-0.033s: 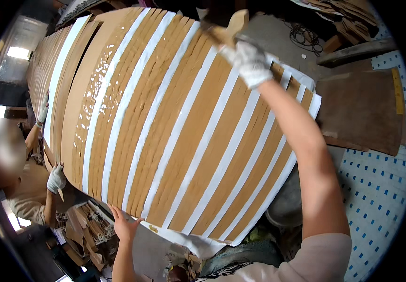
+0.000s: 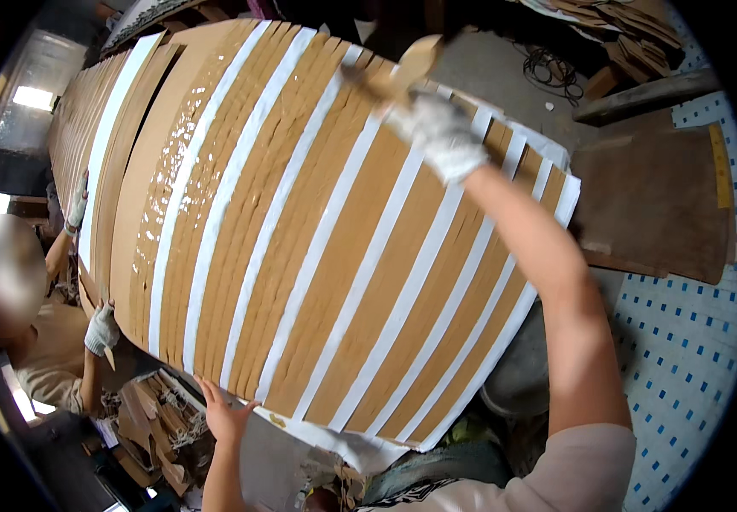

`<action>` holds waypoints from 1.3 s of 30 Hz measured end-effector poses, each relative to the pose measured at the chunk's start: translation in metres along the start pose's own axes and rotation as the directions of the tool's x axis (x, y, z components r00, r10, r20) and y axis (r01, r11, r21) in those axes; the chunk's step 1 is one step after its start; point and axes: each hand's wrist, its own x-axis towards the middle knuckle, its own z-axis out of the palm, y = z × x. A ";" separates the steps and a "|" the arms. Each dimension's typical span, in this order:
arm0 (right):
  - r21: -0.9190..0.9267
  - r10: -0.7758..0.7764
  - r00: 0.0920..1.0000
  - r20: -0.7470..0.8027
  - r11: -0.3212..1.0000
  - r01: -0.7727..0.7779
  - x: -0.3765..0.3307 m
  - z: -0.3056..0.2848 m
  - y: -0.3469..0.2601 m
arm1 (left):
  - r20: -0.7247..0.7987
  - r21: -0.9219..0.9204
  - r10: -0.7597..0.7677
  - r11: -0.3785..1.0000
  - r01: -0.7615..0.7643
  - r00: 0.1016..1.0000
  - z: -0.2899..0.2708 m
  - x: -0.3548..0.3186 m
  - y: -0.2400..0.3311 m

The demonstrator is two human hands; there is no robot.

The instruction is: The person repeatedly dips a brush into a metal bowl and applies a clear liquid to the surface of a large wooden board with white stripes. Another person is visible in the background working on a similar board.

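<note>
My right hand (image 2: 438, 132) in a white glove, closed round a wooden stick (image 2: 403, 70) over the far end of the striped brown-and-white veneer sheet (image 2: 317, 230), my bare left hand (image 2: 228, 416) open – palm propping the sheet's near edge, a co-worker's gloved hand (image 2: 101, 328) at its left side.

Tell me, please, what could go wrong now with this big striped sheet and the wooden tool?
1. The left hand props only the near edge of the striped sheet; the sheet might sag or slip.
2. The gloved right hand presses a wooden tool near the far edge; it could scrape or lift a white strip.
3. A co-worker's gloved hand sits at the sheet's side and might get pinched.
</note>
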 end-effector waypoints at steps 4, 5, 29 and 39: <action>0.484 -0.028 0.986 -0.162 0.869 0.104 0.001 0.046 0.021 | 0.007 -0.049 0.020 0.999 -0.020 1.000 -0.003 0.007 -0.001; 0.227 0.058 0.996 -0.067 0.973 -0.041 0.023 0.044 0.034 | 0.054 -0.045 -0.024 0.999 0.027 0.998 -0.011 0.010 0.009; 0.240 -0.650 0.745 0.148 0.755 0.611 -0.283 0.098 -0.176 | -0.039 -0.059 0.021 0.998 -0.023 0.999 0.006 0.006 -0.011; 0.097 0.049 0.982 -0.182 0.995 -0.032 -0.240 0.073 -0.177 | -0.049 -0.199 0.055 0.978 -0.063 0.997 0.009 -0.005 -0.024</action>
